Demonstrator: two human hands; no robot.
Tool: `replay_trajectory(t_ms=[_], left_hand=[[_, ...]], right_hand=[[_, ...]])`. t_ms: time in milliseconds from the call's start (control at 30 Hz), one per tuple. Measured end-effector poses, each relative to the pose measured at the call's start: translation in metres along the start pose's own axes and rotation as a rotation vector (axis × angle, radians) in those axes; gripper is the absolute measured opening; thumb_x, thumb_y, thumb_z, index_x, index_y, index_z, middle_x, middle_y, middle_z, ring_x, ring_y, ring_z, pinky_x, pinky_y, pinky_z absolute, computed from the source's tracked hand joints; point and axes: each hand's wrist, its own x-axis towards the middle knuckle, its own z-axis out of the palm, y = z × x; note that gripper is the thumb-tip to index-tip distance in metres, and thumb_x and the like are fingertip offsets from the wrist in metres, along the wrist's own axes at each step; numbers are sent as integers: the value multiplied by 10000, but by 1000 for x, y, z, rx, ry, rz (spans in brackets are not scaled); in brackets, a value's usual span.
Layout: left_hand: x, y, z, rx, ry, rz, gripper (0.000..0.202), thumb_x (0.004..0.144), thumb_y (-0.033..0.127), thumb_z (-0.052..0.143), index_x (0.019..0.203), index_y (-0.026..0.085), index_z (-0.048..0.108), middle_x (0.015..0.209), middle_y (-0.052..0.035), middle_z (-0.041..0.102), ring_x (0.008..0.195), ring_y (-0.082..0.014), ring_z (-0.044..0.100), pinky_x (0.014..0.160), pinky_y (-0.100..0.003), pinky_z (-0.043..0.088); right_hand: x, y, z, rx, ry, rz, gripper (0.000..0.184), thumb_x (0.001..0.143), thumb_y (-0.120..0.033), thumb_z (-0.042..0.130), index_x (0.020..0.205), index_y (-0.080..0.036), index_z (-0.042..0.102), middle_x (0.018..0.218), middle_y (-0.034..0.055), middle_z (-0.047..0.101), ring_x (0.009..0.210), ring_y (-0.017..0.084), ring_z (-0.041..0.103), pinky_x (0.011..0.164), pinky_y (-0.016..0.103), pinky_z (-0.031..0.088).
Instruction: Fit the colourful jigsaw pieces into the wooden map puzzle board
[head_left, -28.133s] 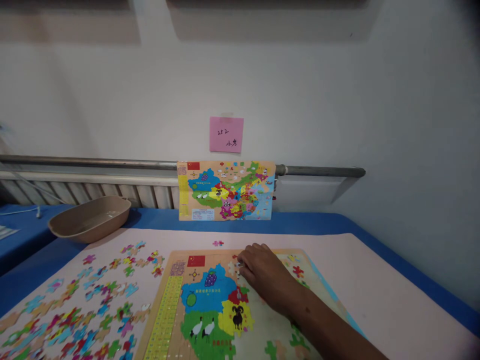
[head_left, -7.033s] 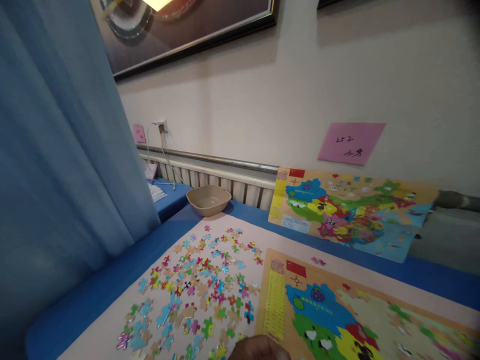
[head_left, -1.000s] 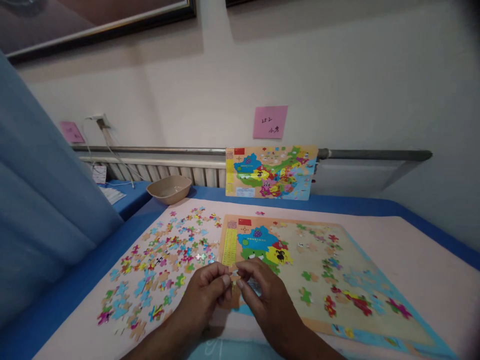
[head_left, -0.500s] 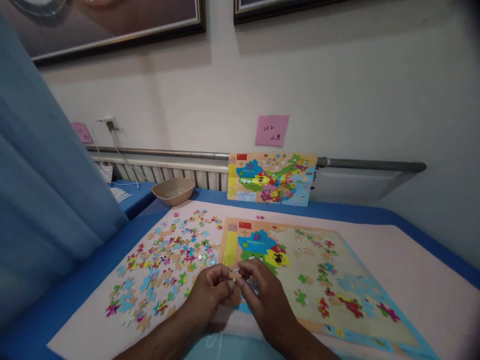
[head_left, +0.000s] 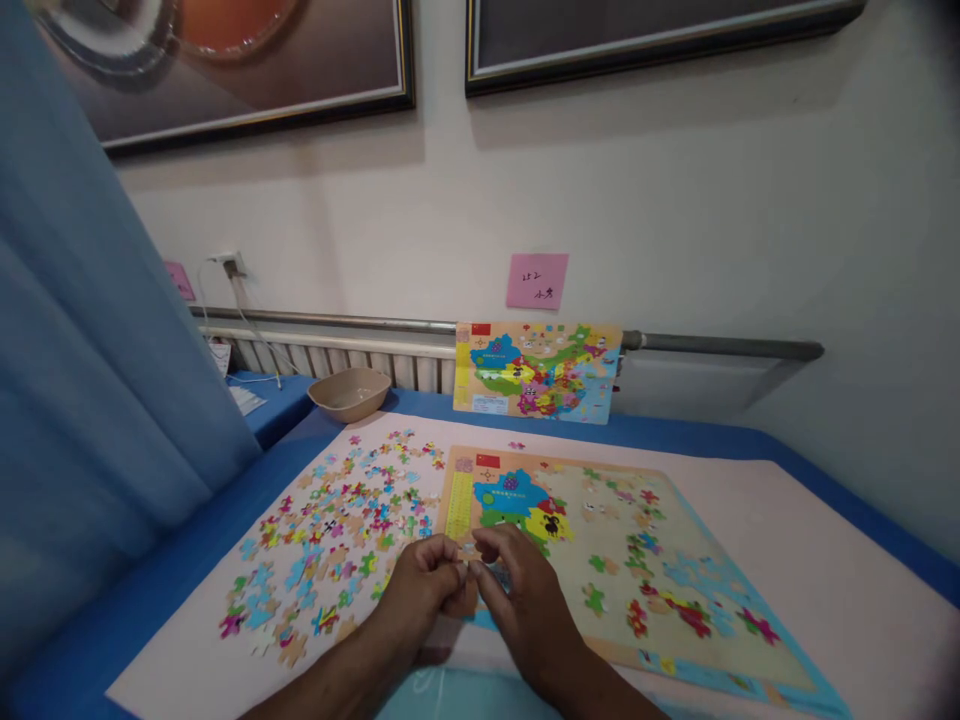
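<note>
1. Hands at work: our left hand (head_left: 420,590) and right hand (head_left: 529,610) meet low in the frame, bare forearms angling in from the bottom edge. Both hands are closed, fingers curled inward, knuckles up.
2. In the grip: a small jigsaw piece (head_left: 469,549) sits pinched between the two hands' fingertips. Fingers hide most of it, so we cannot make out its picture or say which hand bears it more.
3. Beneath and ahead of the hands: a wooden map puzzle board (head_left: 600,510) lies flat, its smooth tan surface partly filled. Interlocked blue, green and yellow pieces form a block just ahead of the hands, while knobbed coloured pieces sit apart to the right of our right hand.
4. Left of our left hand: loose jigsaw pieces (head_left: 337,540), thin and many-coloured, spread in a dense scatter across a pale pink mat (head_left: 825,590).
5. Well ahead of the hands: a printed map card (head_left: 536,372) stands upright before a metal pipe (head_left: 712,346), below a pink note (head_left: 537,281). A beige bowl (head_left: 349,393) sits ahead and to the left, past the scattered pieces, and a soft blue curtain (head_left: 90,300) hangs farther left.
</note>
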Motion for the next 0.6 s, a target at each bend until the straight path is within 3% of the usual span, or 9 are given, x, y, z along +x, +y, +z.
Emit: replay_trajectory(t_ms=[200, 600], left_hand=[[0, -1, 1, 76, 18, 67, 208, 577, 349, 647, 609, 177, 534, 477, 49, 456, 443, -85, 322, 461, -222, 218], [-1, -2, 1, 98, 31, 68, 210, 560, 364, 630, 604, 187, 526, 453, 55, 445, 424, -83, 300, 448, -228, 194]], right_hand=[[0, 1, 0, -43, 11, -66, 224, 946, -139, 569, 1145, -242, 552, 998, 38, 635, 907, 220, 588, 783, 362, 462], [0, -3, -2, -113, 18, -133, 218, 942, -135, 548, 1141, -226, 556, 1017, 58, 657, 934, 235, 595, 807, 384, 451]])
